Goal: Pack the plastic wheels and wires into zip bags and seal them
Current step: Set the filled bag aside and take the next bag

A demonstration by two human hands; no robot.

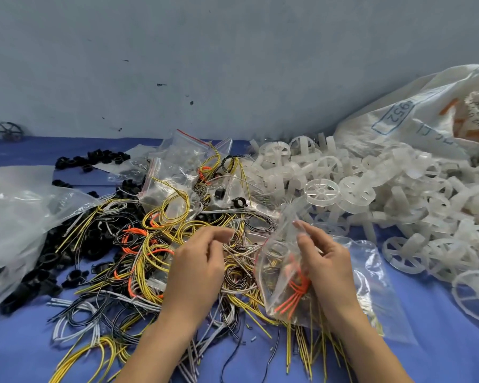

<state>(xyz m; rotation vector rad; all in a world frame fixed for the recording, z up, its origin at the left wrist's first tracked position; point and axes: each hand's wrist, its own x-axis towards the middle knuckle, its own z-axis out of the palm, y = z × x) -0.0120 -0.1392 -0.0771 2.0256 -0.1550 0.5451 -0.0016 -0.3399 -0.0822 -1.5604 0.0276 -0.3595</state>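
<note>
My right hand grips a clear zip bag by its side, mouth up. Inside the bag lie an orange wire bundle, some yellow wires and a white wheel. My left hand hovers over the tangled wire pile, fingers loosely curled, with thin grey wires just under its fingertips; whether it holds any I cannot tell. White plastic wheels are heaped to the right on the blue table.
Several filled zip bags lie at the back centre. A large clear plastic bag sits at the left over black plastic rings. A white woven sack spills wheels at the back right. A flat empty bag lies under my right hand.
</note>
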